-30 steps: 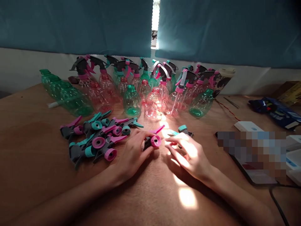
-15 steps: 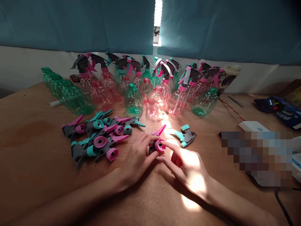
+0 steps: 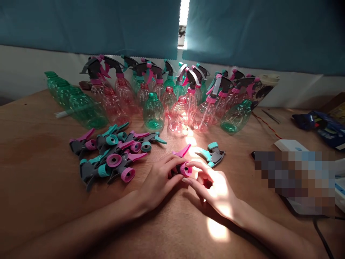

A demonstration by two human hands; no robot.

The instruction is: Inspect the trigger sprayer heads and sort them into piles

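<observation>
Spray head [image 3: 183,169], blue packet [image 3: 320,126], lettering [image 3: 331,131] blurred

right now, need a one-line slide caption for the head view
Left hand holds a spray head, right hand at its pink collar, bottles behind.

Pink leads at near centre, a spray head [image 3: 185,169] flashing hot-pink trigger and collar against dark grey! Just to its right, a second sprayer [image 3: 215,156] answers in turquoise on grey, while the pile [image 3: 114,160] at left throws both colours together (a real tussle, that one). Farther back come see-through bottles [image 3: 178,116], rosy pink, with greens at left, centre and right. Teal curtain [image 3: 94,28] across the far side, brown table [image 3: 134,233] below, dark blue packet [image 3: 318,126] far right, dark-patched cup [image 3: 261,94] wearing a cream lid!
</observation>
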